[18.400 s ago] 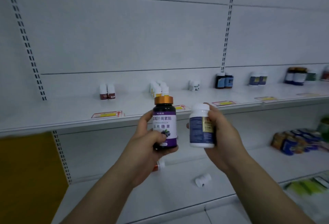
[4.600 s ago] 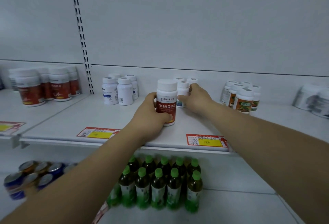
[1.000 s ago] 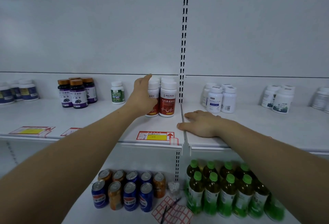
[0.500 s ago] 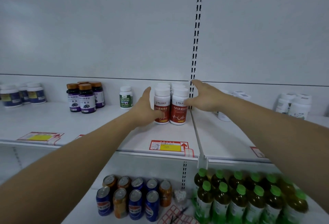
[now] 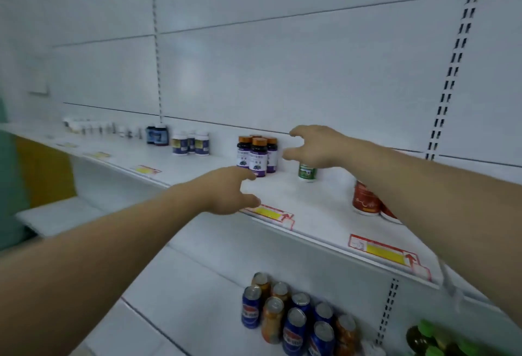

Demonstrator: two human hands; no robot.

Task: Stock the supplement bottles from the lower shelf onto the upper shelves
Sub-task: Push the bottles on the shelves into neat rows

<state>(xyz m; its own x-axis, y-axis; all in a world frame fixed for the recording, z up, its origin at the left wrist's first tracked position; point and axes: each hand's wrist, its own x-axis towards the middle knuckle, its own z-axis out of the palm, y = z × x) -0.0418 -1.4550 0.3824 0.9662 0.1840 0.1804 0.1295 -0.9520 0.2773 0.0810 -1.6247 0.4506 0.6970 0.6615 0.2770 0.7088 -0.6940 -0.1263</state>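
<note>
Head view: both arms are stretched toward the upper shelf (image 5: 319, 208). The left hand (image 5: 226, 191) is held just over the shelf's front edge, with thumb and forefinger spread wide and nothing gripped between them. Its forefinger is pointed toward the purple-labelled bottles (image 5: 255, 155), a tight cluster with orange caps stood upright near the back panel.

The right hand (image 5: 313, 146) is poised just right of that cluster, its fingers curved and splayed wide — nothing is clasped. Directly beneath its palm a green-labelled bottle (image 5: 307, 172) is stood upright; its cap is hidden by the hand, so contact cannot be judged.

Further right, red-labelled bottles (image 5: 365, 200) are partly covered by the right forearm. To the left along the same shelf, blue-labelled white bottles (image 5: 190, 143) and dark blue jars (image 5: 157, 135) are lined up, with smaller blurred bottles beyond. Yellow price tags (image 5: 271, 213) are fixed along the front edge.

On the lower shelf (image 5: 197, 293), drink cans (image 5: 285, 316) are grouped, and green-capped bottles (image 5: 435, 338) are glimpsed at the bottom right corner.
</note>
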